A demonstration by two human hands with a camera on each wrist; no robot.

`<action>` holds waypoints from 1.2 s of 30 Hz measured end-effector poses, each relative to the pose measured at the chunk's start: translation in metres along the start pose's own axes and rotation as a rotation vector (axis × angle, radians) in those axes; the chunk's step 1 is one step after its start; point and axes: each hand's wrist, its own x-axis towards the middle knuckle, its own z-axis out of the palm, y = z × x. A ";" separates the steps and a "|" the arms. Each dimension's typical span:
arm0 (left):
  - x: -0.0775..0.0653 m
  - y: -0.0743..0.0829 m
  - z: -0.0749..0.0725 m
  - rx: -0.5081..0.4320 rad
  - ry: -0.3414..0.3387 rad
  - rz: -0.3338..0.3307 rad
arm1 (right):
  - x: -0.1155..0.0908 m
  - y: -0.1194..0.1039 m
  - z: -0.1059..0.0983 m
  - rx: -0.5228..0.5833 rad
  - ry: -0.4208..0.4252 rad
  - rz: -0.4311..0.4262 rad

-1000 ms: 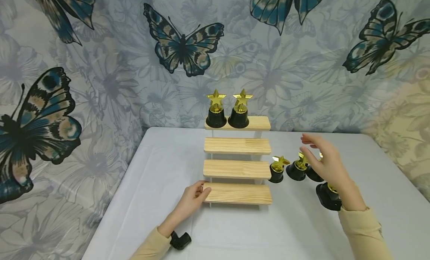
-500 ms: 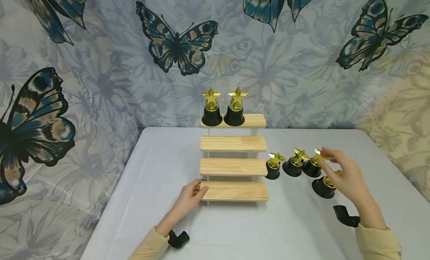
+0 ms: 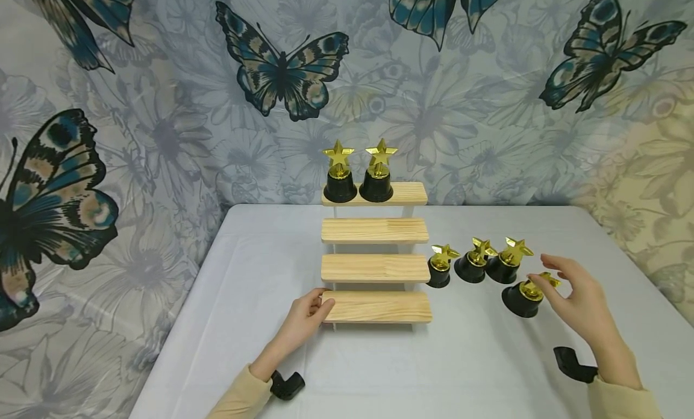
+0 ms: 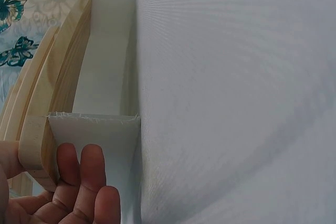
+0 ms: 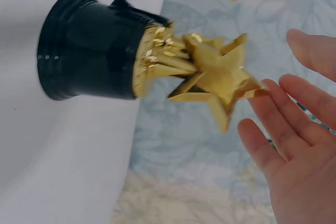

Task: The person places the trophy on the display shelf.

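Left hand [image 3: 301,318] pinches left end of lowest wooden shelf [image 3: 382,307]; right hand [image 3: 584,300] spread, thumb parted from fingers, right at star trophy [image 3: 523,300], touch unclear! Trophy stands between shelf and table's [image 3: 461,371] right edge.

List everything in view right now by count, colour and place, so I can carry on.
Table: 1, white cover, foreground.
Stand: 1, four pale wood shelves, mid-table.
Top trophies: 2, gold stars, black bases, on the top shelf.
Table trophies: 4, gold stars, black bases, right of the stand.
Backdrop: count unclear, mostly blue-grey floral, behind the table.
Butterflies: 5, teal, black and tan, on the backdrop.
Wrist pieces: 2, black, one by each wrist.
Sleeves: 2, beige, both arms.
Left hand: 1, bare, gripping the lowest shelf.
Right hand: 1, bare, beside the front trophy.
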 end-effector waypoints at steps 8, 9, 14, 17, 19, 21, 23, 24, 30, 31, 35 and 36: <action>0.000 0.000 -0.001 -0.002 -0.007 0.018 | -0.008 0.011 0.001 -0.028 -0.024 0.075; 0.000 0.000 -0.001 -0.002 -0.008 0.017 | -0.009 0.011 0.002 -0.020 -0.026 0.082; 0.000 0.000 -0.001 0.003 -0.002 0.013 | -0.013 0.017 0.003 -0.009 -0.056 0.125; 0.000 -0.001 0.000 0.004 0.012 0.008 | -0.017 0.025 0.005 0.012 -0.056 0.143; 0.002 -0.008 0.003 0.002 0.028 0.018 | -0.020 0.034 0.008 0.034 -0.052 0.140; 0.003 -0.014 0.004 -0.004 0.034 0.019 | -0.022 0.039 0.009 0.037 -0.044 0.129; 0.005 -0.021 0.006 0.000 0.034 0.021 | -0.028 0.061 0.015 0.016 -0.042 0.116; 0.006 -0.026 0.007 0.004 0.032 0.027 | -0.032 0.074 0.018 0.006 -0.038 0.111; 0.011 -0.044 0.009 0.004 0.026 0.030 | -0.038 0.093 0.023 0.012 -0.017 0.088; 0.011 -0.045 0.009 0.004 0.026 0.031 | -0.035 0.083 0.020 0.018 -0.018 0.088; 0.011 -0.046 0.009 0.004 0.026 0.024 | -0.025 0.042 0.013 0.046 -0.016 0.112; 0.011 -0.046 0.010 -0.004 0.028 0.022 | -0.024 0.036 0.012 0.040 -0.009 0.111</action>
